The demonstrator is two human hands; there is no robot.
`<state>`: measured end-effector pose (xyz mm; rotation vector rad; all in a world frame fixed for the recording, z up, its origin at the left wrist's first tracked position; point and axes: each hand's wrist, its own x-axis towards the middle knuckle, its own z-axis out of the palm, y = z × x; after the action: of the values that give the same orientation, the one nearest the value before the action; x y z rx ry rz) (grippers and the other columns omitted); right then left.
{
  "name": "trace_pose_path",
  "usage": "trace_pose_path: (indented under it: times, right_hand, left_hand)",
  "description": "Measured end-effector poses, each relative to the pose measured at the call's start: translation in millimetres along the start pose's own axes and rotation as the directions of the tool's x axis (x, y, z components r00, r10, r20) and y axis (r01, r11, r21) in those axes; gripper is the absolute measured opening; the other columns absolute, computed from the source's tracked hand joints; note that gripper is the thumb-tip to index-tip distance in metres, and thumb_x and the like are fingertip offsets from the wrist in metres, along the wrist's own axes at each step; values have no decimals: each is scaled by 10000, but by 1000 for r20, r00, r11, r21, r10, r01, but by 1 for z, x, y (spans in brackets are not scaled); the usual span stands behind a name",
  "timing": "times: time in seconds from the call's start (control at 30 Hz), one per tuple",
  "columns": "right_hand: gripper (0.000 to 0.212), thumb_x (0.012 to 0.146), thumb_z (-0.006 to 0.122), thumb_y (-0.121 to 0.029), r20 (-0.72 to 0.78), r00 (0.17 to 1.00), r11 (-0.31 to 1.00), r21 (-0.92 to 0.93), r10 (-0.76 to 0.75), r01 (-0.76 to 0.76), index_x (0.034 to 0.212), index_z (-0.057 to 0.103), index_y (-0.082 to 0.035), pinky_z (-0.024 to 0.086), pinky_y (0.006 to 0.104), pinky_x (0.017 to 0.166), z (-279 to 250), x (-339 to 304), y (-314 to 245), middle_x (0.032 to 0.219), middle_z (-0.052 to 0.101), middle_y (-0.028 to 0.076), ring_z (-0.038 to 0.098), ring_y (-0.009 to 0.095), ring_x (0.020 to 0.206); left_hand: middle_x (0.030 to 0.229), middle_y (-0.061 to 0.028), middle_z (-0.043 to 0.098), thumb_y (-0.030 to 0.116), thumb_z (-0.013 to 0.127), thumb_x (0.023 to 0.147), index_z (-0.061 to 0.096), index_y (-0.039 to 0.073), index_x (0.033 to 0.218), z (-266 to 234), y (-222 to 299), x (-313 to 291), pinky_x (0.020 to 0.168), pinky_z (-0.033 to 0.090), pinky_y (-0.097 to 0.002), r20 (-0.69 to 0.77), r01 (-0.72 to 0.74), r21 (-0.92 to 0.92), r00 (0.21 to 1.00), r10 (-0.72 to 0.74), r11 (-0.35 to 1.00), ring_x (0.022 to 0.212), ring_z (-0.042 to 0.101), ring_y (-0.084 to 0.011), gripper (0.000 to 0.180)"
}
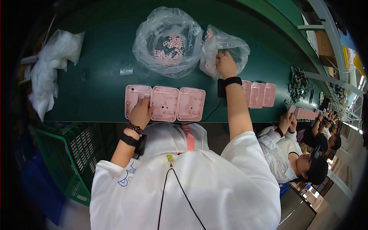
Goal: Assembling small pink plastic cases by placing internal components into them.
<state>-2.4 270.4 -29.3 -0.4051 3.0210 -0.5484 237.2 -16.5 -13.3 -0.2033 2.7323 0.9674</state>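
Observation:
My left hand [141, 114] is closed over the leftmost pink plastic shell [132, 100], with the fingers bent down inside it near its right wall. What the fingertips press or hold there is hidden. Two more open pink shells, a middle one [165, 97] and a right one [192, 97], lie in a row beside it, hollow side up. Farther off and to the right, my right hand [227, 64] reaches into a small clear plastic bag [240, 51]. Its fingers are curled together among small pink parts [209, 34], and I cannot make out what they hold.
A larger open clear bag [145, 32] holds many small pink pieces [170, 53]. More pink shells [257, 95] stand right of my forearm, near dark small parts [299, 86]. White plastic bags [57, 57] lie at left, above a green crate [78, 153]. Another person [285, 153] works at right.

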Motion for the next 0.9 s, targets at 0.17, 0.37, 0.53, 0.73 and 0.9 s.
trace_pose_path:
  times: [0.17, 0.37, 0.53, 0.73, 0.9]
  right_hand:
    - [124, 733, 610, -129, 75, 996, 997, -51, -48, 52, 831, 606, -54, 464, 405, 696, -5, -5, 3, 890, 548, 136, 568, 329, 805]
    - [90, 777, 602, -83, -260, 965, 993, 119, 24, 8, 842, 559, -37, 461, 374, 619, -43, -45, -20, 784, 603, 137, 581, 322, 702]
    - [91, 834, 575, -58, -69, 994, 849, 528, 84, -35, 914, 553, -22, 447, 252, 593, -47, -89, -86, 769, 609, 69, 583, 139, 673]
    - [123, 832, 573, -32, 455, 880, 446, 821, -138, -355, 955, 569, -26, 465, 230, 625, 2, -128, -185, 850, 611, 44, 582, 104, 753]
    - [137, 806, 595, -47, 551, 762, 653, 722, -341, -230, 942, 580, -45, 471, 260, 607, -1, -126, -226, 825, 604, 37, 600, 122, 745]
  left_hand:
    - [860, -163, 566, 155, 612, 771, 477, 44, 953, -3, 4, 0, 626, 474, -438, 25, 22, 58, 999, -24, 998, 776, 581, -358, 253]
    - [872, -159, 568, 150, 592, 792, 471, 52, 974, -12, 16, -2, 599, 460, -429, 11, 134, 110, 991, -136, 985, 750, 579, -356, 239]
    - [866, -149, 567, 160, 588, 798, 495, 57, 946, -31, 20, -1, 598, 469, -373, -136, 67, 26, 989, -63, 997, 738, 583, -320, 203]
    - [794, -118, 557, 153, 529, 841, 507, 32, 891, -48, 10, -11, 564, 437, -342, -21, 132, -635, 982, -188, 761, 634, 554, -285, 133]
    - [731, -105, 550, 130, 455, 887, 507, 22, 890, -43, -7, -29, 598, 423, -324, 251, 322, -821, 945, -209, 472, 676, 550, -272, 120]
